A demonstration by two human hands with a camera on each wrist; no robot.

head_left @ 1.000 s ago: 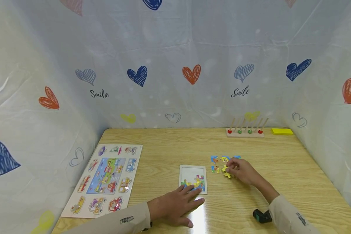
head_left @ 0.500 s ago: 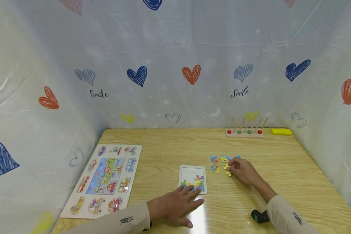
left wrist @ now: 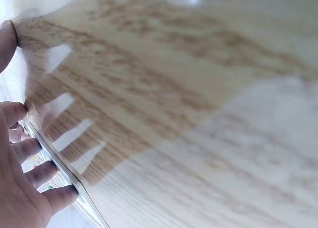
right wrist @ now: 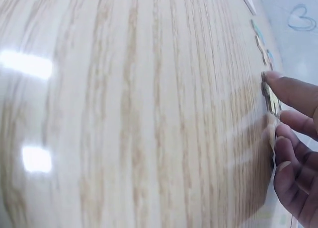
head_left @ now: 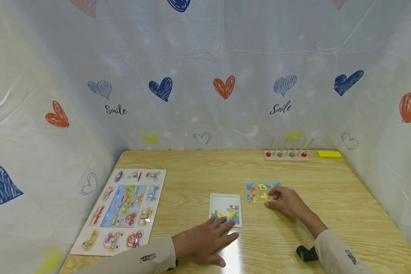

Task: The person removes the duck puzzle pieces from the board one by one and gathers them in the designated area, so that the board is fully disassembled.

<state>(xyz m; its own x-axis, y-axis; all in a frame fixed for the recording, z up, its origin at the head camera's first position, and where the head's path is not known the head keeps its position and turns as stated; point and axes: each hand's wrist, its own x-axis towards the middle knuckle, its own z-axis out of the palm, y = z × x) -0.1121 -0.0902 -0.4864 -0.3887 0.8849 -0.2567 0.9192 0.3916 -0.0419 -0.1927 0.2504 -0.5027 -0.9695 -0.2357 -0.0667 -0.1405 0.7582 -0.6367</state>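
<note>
My left hand lies spread out, its fingertips resting on the lower edge of a small white-framed jigsaw puzzle. Its lower part holds joined colourful pieces; the upper part of the frame is bare white. In the left wrist view the fingers reach over the frame's rim. To the right of the frame, my right hand is beside a yellow puzzle piece lying on the table, thumb and index finger parted. In the right wrist view the thumb is at the piece's edge; contact is unclear.
Several loose puzzle pieces lie in two rows by the right hand. A large vehicle peg puzzle board is at the left. A pegged bead rack and a yellow block stand at the back; a black object lies near the right sleeve.
My right hand has turned the yellow piece, set it down in line with the other loose pieces, and parted its thumb from the index finger. The left hand has stayed still.
</note>
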